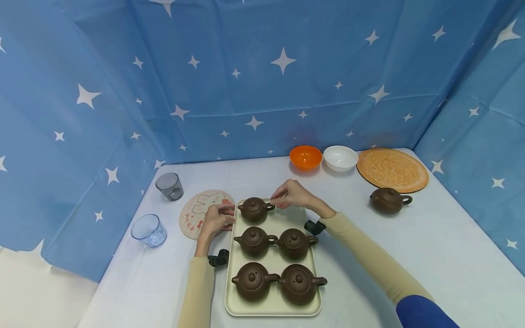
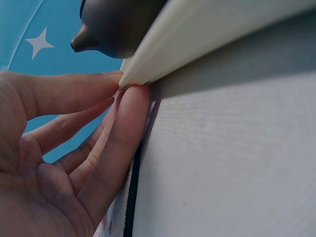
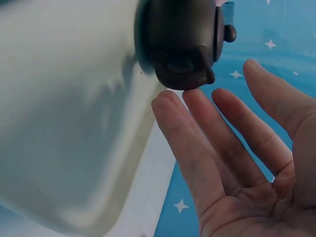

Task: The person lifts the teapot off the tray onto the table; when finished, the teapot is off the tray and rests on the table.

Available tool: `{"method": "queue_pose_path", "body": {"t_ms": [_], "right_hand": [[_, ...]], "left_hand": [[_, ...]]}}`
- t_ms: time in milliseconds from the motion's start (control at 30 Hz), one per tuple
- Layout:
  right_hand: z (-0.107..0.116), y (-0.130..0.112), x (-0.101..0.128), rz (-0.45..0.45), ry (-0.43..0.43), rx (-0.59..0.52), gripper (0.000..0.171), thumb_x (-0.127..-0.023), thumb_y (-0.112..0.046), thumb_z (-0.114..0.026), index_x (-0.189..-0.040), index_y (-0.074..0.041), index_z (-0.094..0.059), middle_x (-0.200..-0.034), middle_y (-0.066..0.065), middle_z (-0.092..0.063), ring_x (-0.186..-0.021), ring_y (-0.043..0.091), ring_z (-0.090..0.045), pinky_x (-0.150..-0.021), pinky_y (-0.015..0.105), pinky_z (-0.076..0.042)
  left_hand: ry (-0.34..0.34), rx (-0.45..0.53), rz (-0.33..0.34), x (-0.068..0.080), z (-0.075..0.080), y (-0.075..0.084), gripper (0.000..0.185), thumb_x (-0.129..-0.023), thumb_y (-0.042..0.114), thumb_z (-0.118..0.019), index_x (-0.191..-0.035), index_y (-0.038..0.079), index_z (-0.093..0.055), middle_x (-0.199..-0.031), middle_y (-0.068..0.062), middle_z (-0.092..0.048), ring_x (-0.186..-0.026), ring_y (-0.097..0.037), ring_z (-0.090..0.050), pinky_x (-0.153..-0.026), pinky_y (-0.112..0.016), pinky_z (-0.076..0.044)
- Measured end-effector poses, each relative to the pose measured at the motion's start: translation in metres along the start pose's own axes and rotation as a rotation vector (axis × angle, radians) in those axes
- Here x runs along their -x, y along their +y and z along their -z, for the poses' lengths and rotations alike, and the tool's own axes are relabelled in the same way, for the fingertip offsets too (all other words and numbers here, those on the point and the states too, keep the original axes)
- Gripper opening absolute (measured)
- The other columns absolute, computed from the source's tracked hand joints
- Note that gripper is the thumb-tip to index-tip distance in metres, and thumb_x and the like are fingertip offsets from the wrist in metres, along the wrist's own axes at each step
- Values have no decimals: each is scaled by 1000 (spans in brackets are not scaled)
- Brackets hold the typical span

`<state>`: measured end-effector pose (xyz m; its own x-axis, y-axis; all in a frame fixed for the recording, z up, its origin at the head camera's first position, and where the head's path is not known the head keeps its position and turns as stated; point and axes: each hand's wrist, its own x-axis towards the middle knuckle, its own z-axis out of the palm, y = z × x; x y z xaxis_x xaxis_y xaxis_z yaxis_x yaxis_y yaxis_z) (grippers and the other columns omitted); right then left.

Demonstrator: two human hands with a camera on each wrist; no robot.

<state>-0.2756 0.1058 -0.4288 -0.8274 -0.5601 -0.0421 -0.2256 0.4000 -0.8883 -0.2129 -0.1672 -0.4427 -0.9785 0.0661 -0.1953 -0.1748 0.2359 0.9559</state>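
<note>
A cream tray (image 1: 272, 310) carries several dark brown teapots, in rows of two at the middle and front. A lone teapot (image 1: 254, 209) stands at its far left, spout to the left, handle to the right. My left hand (image 1: 216, 220) pinches the tray's left rim between thumb and finger, as the left wrist view shows. Beside the far teapot's handle is my right hand (image 1: 290, 195). In the right wrist view its fingers (image 3: 190, 148) are spread, with the fingertips at or just below the handle and the thumb well apart from it.
Another brown teapot (image 1: 387, 201) stands on the right, near a round orange-brown mat (image 1: 393, 171). An orange bowl (image 1: 305, 158) and a white bowl (image 1: 340, 158) sit at the back. Leftward are a grey glass (image 1: 170, 186), a blue glass (image 1: 149, 231) and a rabbit-print mat (image 1: 193, 209).
</note>
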Motion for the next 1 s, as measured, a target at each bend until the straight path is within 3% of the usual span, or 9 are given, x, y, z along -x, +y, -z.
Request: {"method": "queue_pose_path", "body": {"t_ms": [300,533,633,1000], "right_hand": [[-8,-1,-7,-21,-22,16,19,-83,-8,-73,-97,5,-74,-90,16,-73,-81,36,-70,-68,39,-61],[-16,0,-12,-10,-34,77,15,-83,-10,-74,-93,1,-76,-85,11,-74,-74,31,-70,-65,36,-61],[-17,1,-14,-15,-22,94,12,-82,-10,-74,-90,0,-76,-82,9,-74,-71,29,-70,-63,34,-61],[-18,-2,-15,-11,-8,167,10,-81,-9,-75,-82,0,-77,-77,11,-73,-61,27,-70,-59,29,-59]], "left_hand": [[-12,-3,-6,-4,1,-2,48,-76,-14,-60,-124,-11,-57,-109,-33,-58,-70,-20,-64,-60,-36,-60],[31,6,-15,-18,-1,-27,48,-74,-13,-62,-122,-8,-60,-104,-27,-61,-66,-16,-63,-54,-32,-59],[45,-2,-23,-20,-1,-30,47,-74,-13,-63,-120,-7,-62,-101,-23,-62,-65,-16,-63,-53,-31,-59],[53,-2,-12,-21,-2,-29,48,-74,-15,-61,-121,-4,-62,-101,-22,-63,-68,-17,-64,-54,-32,-59]]}}
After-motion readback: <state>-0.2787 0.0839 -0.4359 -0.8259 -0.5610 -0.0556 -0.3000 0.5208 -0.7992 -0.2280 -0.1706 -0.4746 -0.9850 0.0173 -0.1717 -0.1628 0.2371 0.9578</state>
